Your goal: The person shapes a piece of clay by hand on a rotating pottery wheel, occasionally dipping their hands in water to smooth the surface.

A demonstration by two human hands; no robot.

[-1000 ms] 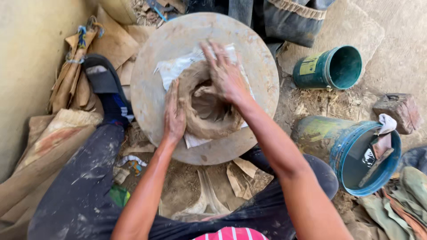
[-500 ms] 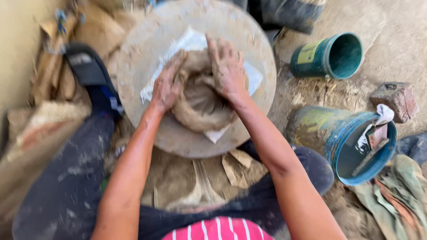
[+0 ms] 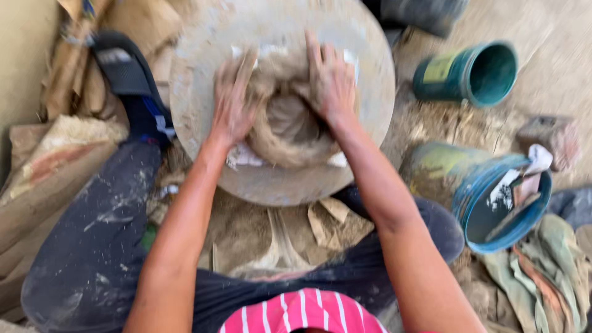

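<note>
A: State the clay's (image 3: 285, 126) form.

B: Grey-brown, wet, a low round bowl shape with a thick rim and a hollowed centre. The picture is blurred; surface detail cannot be read.

A: Position?

B: Near the centre of the wheel (image 3: 203, 43), resting on a white sheet (image 3: 243, 157) whose corners show at the clay's near and far edges.

A: Contact?

B: The left hand (image 3: 233, 98) presses the left wall; the right hand (image 3: 330, 80) presses the right wall. Fingers point toward the wheel's far edge.
</note>
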